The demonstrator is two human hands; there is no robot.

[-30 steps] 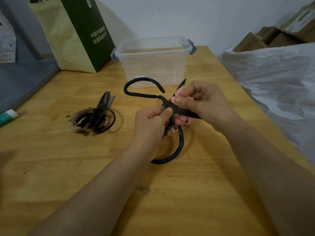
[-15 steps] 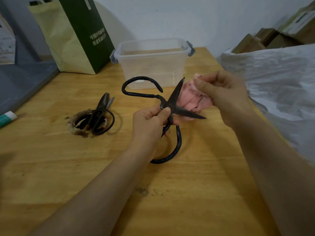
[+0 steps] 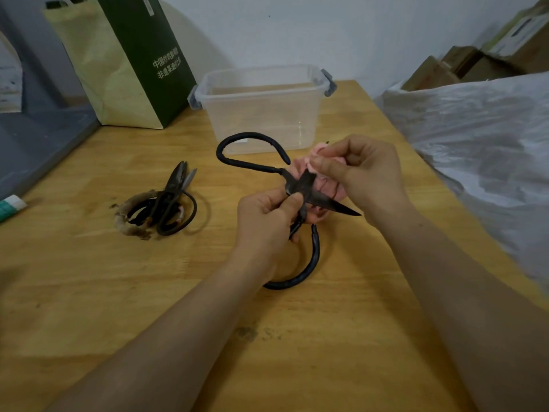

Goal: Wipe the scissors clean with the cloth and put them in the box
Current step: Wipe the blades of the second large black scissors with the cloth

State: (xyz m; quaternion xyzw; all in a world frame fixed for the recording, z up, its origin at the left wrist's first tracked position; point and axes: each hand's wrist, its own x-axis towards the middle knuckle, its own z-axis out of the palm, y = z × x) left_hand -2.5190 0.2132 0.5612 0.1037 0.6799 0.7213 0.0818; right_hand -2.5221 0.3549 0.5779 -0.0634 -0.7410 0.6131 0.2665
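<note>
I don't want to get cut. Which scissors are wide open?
The big held scissors, blades spread apart. The small scissors on the table lie nearly shut.

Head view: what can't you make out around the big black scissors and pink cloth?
Head view:
Big black iron scissors: upper blade mostly hidden by crumpled pink cloth and right hand.
Cloth: mostly covered by that hand.
Dark green paper bag: lettering blurred.
Green-and-white tube: cut by left edge.

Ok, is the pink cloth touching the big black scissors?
Touching. Head view: the right hand pinches the pink cloth around one blade of the big black scissors, with no gap visible.
</note>
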